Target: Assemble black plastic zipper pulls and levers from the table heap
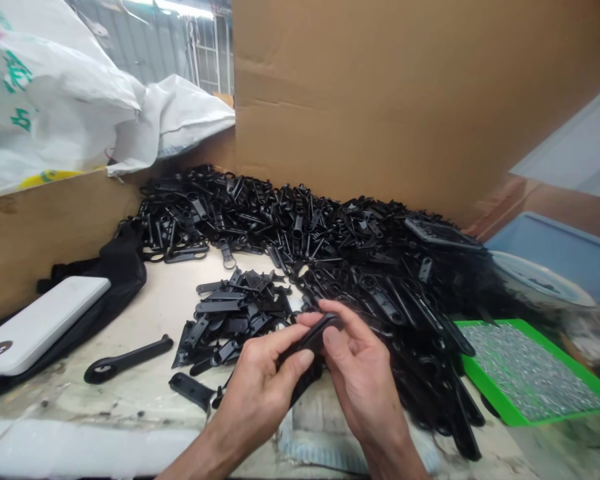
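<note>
Cluttered workshop bench, heaped black plastic parts, green tray of small metal pieces

Left hand and right hand together, thumbs bent, wrists low.

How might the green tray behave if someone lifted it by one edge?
The green tray would probably feel heavy for its size, as small metallic-looking pieces cover its floor. They look loose, so they might slide and spill over its shallow rim.
</note>
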### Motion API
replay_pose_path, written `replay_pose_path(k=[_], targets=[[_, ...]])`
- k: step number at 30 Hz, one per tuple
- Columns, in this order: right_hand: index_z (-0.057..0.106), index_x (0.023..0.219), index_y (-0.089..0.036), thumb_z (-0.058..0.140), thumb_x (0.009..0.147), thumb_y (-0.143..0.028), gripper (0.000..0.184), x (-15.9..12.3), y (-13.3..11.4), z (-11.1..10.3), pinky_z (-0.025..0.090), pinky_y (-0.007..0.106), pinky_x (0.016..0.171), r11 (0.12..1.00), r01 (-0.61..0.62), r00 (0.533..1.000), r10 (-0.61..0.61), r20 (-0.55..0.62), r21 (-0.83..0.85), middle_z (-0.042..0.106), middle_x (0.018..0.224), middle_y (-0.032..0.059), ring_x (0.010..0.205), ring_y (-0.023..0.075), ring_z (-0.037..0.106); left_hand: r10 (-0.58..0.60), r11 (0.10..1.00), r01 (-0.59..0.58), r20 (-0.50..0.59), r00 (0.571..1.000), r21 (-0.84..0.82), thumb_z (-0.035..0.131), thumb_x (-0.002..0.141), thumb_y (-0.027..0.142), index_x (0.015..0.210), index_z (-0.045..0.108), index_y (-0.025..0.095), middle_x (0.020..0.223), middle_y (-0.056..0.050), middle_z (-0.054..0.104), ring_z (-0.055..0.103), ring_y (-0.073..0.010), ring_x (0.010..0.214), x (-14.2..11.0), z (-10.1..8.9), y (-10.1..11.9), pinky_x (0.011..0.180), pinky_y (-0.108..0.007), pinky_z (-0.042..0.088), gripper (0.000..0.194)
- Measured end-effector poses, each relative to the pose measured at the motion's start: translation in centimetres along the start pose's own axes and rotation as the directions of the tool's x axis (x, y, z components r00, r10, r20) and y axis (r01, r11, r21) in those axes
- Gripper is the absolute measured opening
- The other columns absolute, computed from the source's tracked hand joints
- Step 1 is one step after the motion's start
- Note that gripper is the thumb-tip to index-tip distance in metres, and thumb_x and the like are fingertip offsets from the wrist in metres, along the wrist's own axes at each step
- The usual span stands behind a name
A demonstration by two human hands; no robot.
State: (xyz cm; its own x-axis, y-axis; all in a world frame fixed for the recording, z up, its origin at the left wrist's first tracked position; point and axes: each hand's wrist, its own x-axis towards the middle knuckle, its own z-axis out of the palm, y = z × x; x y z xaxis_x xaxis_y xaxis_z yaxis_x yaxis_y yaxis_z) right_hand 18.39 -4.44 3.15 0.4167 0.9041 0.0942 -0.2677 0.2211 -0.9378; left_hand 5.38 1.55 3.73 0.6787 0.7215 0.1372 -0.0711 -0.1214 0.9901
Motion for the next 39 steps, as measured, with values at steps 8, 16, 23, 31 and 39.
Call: replay_pose_path(k=[8,16,23,31,39], targets=[[0.065,0.111,-0.025,0.069,0.088,-0.032,0.025,-0.7,0.1,0.4,0.052,0.035,0.089,0.998,0.037,0.997,-0.040,-0.067,-0.046,0.071,0.107,0.0068,0.097,0.0224,0.067,0.057,0.992,-0.057,0.004,0.998,0.111,0.055,0.092,0.025,0.127,0.059,0.026,0.125,-0.002,0.064,0.059,-0.0169,0.113,0.3,0.0,0.1,0.098,-0.024,0.045,0.035],[0.063,0.112,-0.025,0.067,0.089,-0.030,0.024,-0.8,-0.6,0.6,0.052,0.032,0.089,0.997,-0.022,1.000,0.022,-0.006,-0.068,0.069,0.112,0.0062,0.100,0.0202,0.065,0.044,0.982,-0.047,0.020,0.999,0.186,0.052,0.093,0.025,0.114,0.067,0.024,0.093,0.002,0.070,0.064,-0.0148,0.088,0.3,-0.4,1.0,0.078,-0.021,0.047,0.026],[0.065,0.107,-0.022,0.068,0.088,-0.033,0.022,-0.2,-0.1,1.1,0.057,0.026,0.075,0.987,0.006,0.997,-0.019,-0.078,-0.158,0.072,0.101,0.0067,0.086,0.0195,0.069,0.005,0.961,-0.003,-0.006,1.000,0.275,0.053,0.091,0.026,0.090,0.069,0.019,0.067,0.003,0.060,0.050,-0.0110,0.062,0.7,-0.7,0.6,0.057,-0.020,0.039,0.018],[0.067,0.102,-0.023,0.078,0.073,-0.043,0.037,0.2,-0.3,0.9,0.059,0.027,0.068,0.923,-0.080,0.988,0.024,-0.151,-0.377,0.073,0.083,0.0048,0.074,0.0223,0.070,0.019,0.989,-0.006,-0.084,0.996,0.151,0.051,0.089,0.017,0.099,0.070,0.021,0.085,0.001,0.069,0.059,-0.0135,0.074,0.3,0.1,0.5,0.066,-0.020,0.045,0.022],[0.071,0.098,-0.022,0.069,0.082,-0.047,0.030,0.7,0.8,2.1,0.057,0.025,0.066,0.890,-0.047,0.994,0.087,0.069,-0.453,0.073,0.087,0.0045,0.076,0.0206,0.069,0.164,0.882,-0.098,-0.105,0.981,0.461,0.047,0.094,0.021,0.114,0.065,0.021,0.103,-0.002,0.072,0.066,-0.0146,0.091,-2.8,-2.9,0.2,0.081,-0.020,0.048,0.027]])
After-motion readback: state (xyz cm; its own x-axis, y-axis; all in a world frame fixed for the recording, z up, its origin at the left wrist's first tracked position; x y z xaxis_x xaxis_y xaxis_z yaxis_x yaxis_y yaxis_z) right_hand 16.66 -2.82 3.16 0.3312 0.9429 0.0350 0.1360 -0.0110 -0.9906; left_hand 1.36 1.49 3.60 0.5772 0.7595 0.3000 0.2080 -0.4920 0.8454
